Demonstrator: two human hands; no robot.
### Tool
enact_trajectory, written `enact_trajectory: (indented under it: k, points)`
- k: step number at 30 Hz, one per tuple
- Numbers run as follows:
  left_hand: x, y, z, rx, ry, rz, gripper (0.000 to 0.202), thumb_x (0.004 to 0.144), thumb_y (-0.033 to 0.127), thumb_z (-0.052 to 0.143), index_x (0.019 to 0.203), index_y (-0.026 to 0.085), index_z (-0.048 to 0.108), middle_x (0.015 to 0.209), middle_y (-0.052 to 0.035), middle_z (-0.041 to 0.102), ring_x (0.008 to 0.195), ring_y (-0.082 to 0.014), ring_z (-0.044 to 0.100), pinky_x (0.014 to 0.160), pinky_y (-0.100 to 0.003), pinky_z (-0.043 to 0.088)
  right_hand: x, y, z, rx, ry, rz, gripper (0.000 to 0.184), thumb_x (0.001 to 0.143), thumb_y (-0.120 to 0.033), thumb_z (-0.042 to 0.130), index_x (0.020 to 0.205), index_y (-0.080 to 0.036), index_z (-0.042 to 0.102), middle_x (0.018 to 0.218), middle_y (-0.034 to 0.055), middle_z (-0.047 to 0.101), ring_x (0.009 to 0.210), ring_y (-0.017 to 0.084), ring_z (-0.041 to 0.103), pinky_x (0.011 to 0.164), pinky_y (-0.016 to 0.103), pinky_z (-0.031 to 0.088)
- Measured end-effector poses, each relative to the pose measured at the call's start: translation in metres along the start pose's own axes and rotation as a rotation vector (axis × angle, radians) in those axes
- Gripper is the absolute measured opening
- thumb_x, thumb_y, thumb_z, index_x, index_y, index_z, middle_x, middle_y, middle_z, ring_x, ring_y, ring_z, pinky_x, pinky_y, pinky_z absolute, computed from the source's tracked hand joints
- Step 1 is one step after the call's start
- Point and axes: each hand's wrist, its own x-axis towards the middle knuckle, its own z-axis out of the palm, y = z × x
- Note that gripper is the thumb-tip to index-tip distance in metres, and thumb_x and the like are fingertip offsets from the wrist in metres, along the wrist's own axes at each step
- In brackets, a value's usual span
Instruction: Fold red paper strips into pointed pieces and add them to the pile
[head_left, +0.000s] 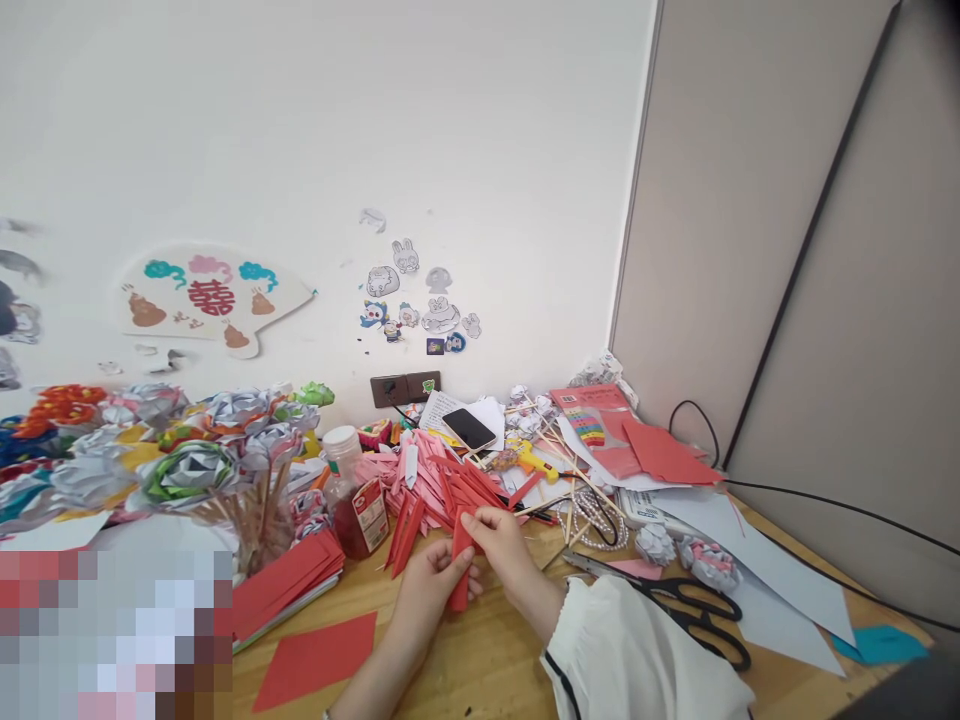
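Note:
A folded strip of red paper [460,592] stands between my two hands over the wooden table. My left hand [433,580] is closed on its lower part, thumb across the front. My right hand [499,540] pinches it higher up, near the top edge. Just beyond my hands lies a pile of folded red strips [469,487] and pink strips [424,465]. A flat red sheet [316,658] rests on the table left of my left forearm, and a stack of red sheets [292,580] lies behind it.
Black-handled scissors [697,605] lie right of my right hand, near white sheets [757,550]. A jar with red contents [352,500] stands at left, beside paper flowers [187,470]. A phone [469,429], a yellow glue gun [536,460] and thin sticks lie toward the wall.

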Motion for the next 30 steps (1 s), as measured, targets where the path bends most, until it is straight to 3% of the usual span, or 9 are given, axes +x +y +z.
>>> enact_trajectory:
  k: [11, 23, 30]
  points:
    - [-0.0015, 0.0040, 0.0009, -0.067, 0.026, -0.090, 0.037, 0.050, 0.045, 0.065, 0.066, 0.015, 0.050, 0.050, 0.0013, 0.062, 0.043, -0.0144, 0.059, 0.045, -0.023, 0.043, 0.0003, -0.0022, -0.0005, 0.122, -0.025, 0.016, 0.023, 0.069, -0.029, 0.050, 0.052, -0.015, 0.041, 0.048, -0.0059, 0.032, 0.045, 0.006, 0.027, 0.043, 0.019, 0.021]
    - [-0.0028, 0.0055, 0.0002, -0.064, 0.047, -0.019, 0.029, 0.063, 0.042, 0.057, 0.062, 0.015, 0.049, 0.052, 0.0007, 0.062, 0.044, -0.0138, 0.059, 0.044, -0.024, 0.046, -0.0014, -0.0042, -0.0007, 0.057, 0.016, -0.025, 0.027, 0.068, -0.031, 0.051, 0.050, -0.015, 0.038, 0.048, -0.0061, 0.031, 0.046, 0.006, 0.028, 0.044, 0.019, 0.023]
    - [-0.0036, 0.0066, 0.0006, -0.086, 0.069, -0.010, 0.028, 0.062, 0.042, 0.058, 0.063, 0.015, 0.049, 0.053, 0.0008, 0.063, 0.045, -0.0149, 0.060, 0.047, -0.026, 0.048, -0.0012, -0.0036, 0.0014, 0.054, 0.022, -0.013, 0.026, 0.065, -0.032, 0.053, 0.050, -0.016, 0.039, 0.049, -0.0058, 0.033, 0.047, 0.007, 0.031, 0.045, 0.020, 0.026]
